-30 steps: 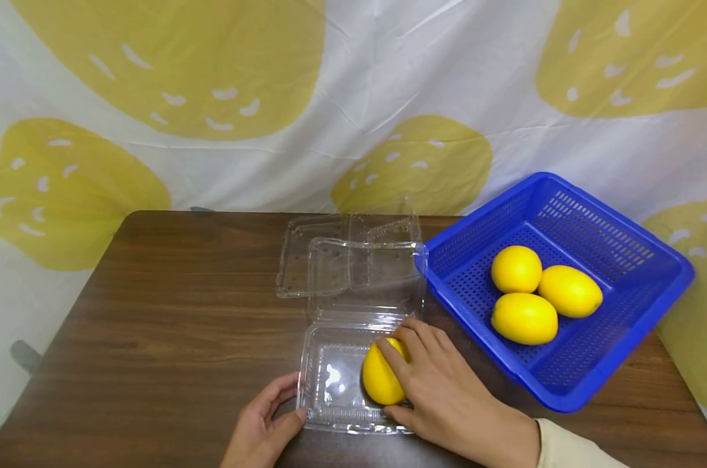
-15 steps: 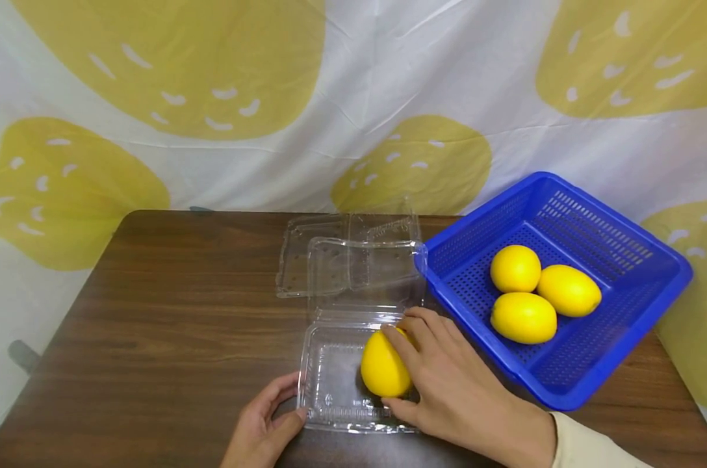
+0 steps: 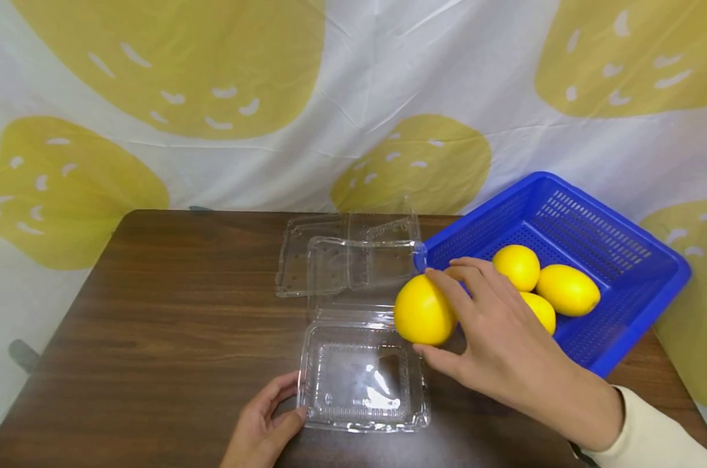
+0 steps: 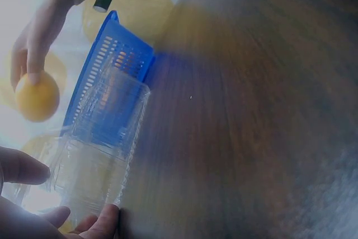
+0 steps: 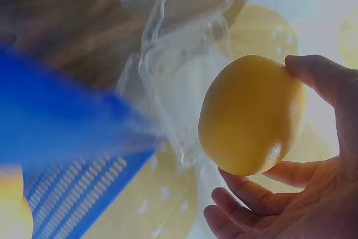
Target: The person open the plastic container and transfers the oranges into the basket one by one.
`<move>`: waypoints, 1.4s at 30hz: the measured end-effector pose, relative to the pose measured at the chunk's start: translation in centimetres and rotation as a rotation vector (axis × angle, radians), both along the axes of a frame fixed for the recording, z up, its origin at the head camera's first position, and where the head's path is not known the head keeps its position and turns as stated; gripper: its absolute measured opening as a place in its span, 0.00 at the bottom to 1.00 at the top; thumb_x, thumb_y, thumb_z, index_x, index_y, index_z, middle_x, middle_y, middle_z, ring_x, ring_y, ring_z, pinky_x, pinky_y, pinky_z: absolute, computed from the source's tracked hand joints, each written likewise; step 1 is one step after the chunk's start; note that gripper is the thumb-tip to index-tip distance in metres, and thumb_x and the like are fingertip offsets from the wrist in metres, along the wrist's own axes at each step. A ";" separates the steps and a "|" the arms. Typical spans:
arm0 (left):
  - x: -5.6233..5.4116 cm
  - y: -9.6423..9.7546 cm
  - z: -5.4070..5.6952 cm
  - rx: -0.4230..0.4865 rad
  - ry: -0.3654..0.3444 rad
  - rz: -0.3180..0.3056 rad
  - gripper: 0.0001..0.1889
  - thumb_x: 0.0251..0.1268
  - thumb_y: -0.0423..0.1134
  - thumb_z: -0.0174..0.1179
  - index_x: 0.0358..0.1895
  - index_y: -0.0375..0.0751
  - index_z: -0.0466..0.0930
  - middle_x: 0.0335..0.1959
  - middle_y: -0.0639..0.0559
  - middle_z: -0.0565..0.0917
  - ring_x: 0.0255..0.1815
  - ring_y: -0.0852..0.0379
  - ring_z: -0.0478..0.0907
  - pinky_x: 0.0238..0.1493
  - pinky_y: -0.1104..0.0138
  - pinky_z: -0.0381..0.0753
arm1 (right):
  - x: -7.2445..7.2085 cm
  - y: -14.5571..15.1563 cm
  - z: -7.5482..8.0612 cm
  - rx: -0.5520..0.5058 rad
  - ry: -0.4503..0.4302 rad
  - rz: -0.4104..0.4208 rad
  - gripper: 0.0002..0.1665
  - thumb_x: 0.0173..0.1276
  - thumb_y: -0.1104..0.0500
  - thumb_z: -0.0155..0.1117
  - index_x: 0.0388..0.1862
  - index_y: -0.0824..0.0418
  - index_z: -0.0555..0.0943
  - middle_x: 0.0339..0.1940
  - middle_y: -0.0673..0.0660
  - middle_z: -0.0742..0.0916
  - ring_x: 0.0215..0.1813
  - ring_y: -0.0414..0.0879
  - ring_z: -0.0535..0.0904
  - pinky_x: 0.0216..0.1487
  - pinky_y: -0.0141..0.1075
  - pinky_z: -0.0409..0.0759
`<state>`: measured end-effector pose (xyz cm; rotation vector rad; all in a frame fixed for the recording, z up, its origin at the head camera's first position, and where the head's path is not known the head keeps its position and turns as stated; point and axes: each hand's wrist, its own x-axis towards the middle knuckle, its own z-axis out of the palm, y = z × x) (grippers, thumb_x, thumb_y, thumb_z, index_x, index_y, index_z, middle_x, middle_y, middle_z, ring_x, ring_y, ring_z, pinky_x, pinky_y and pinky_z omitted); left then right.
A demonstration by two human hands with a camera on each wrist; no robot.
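Observation:
My right hand (image 3: 505,331) holds a yellow lemon (image 3: 425,311) between thumb and fingertips, raised over the right back part of the open clear plastic clamshell container (image 3: 353,377). The right wrist view shows the lemon (image 5: 251,116) up close, the thumb on one side and fingers on the other. At the container's left front edge, my left hand (image 3: 266,419) pinches the rim between thumb and fingers. The container's tray has nothing in it, and its lid stands up at the back. Three more lemons (image 3: 566,290) lie in the blue basket, one partly hidden behind my right hand.
The blue perforated basket (image 3: 640,312) stands at the right of the wooden table (image 3: 172,338). Another clear container (image 3: 312,257) lies open behind the first one's lid. A white cloth with yellow fruit prints (image 3: 260,175) hangs along the table's back edge.
My right hand has lifted the lemon out of the container's tray and carried it up and to the right, toward the basket. The left hand has stayed at the rim.

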<state>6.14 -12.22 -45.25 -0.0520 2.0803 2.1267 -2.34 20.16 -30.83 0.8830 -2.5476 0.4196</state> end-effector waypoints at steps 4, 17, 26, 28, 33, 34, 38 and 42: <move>0.0 0.0 -0.1 -0.003 0.011 -0.001 0.25 0.69 0.20 0.63 0.69 0.17 0.76 0.62 0.29 0.84 0.57 0.67 0.83 0.55 0.74 0.88 | -1.0 1.0 0.6 -0.030 0.011 -0.012 0.52 0.46 0.44 0.88 0.68 0.67 0.81 0.56 0.68 0.85 0.62 0.68 0.80 0.63 0.63 0.82; -0.1 -0.2 -0.3 0.000 0.005 -0.019 0.26 0.70 0.20 0.63 0.70 0.16 0.74 0.63 0.26 0.83 0.57 0.68 0.83 0.55 0.73 0.88 | -4.0 3.9 0.8 -0.059 -0.088 -0.161 0.50 0.51 0.46 0.90 0.68 0.70 0.80 0.53 0.68 0.85 0.58 0.67 0.76 0.53 0.60 0.80; -0.1 -0.4 -1.3 -0.004 0.051 -0.024 0.25 0.70 0.21 0.64 0.69 0.18 0.75 0.62 0.31 0.85 0.59 0.66 0.83 0.55 0.72 0.88 | -6.2 6.2 0.8 -0.062 -0.208 -0.297 0.48 0.58 0.44 0.87 0.69 0.71 0.80 0.55 0.71 0.85 0.61 0.69 0.75 0.52 0.64 0.79; -0.2 -0.7 -2.3 0.000 0.079 -0.033 0.25 0.70 0.22 0.65 0.69 0.20 0.77 0.61 0.36 0.86 0.59 0.66 0.84 0.56 0.72 0.89 | -6.7 6.8 0.9 -0.062 -0.235 -0.321 0.48 0.60 0.44 0.87 0.69 0.71 0.79 0.56 0.73 0.84 0.61 0.70 0.74 0.52 0.64 0.78; -0.2 -0.9 -3.4 0.011 0.104 -0.035 0.25 0.69 0.21 0.65 0.69 0.21 0.77 0.61 0.37 0.87 0.60 0.64 0.84 0.56 0.72 0.89 | -8.0 8.4 0.9 -0.055 -0.287 -0.372 0.48 0.63 0.43 0.86 0.70 0.72 0.78 0.57 0.74 0.83 0.61 0.72 0.73 0.52 0.66 0.76; -0.2 -0.9 -3.4 0.018 0.111 -0.037 0.25 0.69 0.21 0.65 0.69 0.21 0.77 0.61 0.36 0.86 0.60 0.65 0.84 0.56 0.72 0.89 | -8.2 8.7 0.9 -0.051 -0.294 -0.380 0.48 0.63 0.43 0.85 0.71 0.72 0.78 0.58 0.75 0.83 0.61 0.72 0.73 0.52 0.67 0.76; -0.2 -0.7 -3.0 0.015 0.112 -0.035 0.25 0.69 0.22 0.65 0.68 0.19 0.76 0.60 0.33 0.86 0.59 0.65 0.83 0.55 0.71 0.89 | -9.4 9.9 0.8 -0.034 -0.274 -0.384 0.46 0.64 0.43 0.85 0.68 0.73 0.79 0.52 0.73 0.86 0.55 0.70 0.77 0.46 0.61 0.76; -0.2 -0.5 -2.3 0.008 0.111 -0.030 0.25 0.69 0.21 0.64 0.68 0.18 0.76 0.60 0.33 0.86 0.59 0.66 0.83 0.55 0.72 0.89 | -10.3 10.9 0.6 -0.027 -0.246 -0.393 0.44 0.64 0.43 0.84 0.64 0.74 0.80 0.46 0.72 0.87 0.47 0.67 0.79 0.38 0.53 0.74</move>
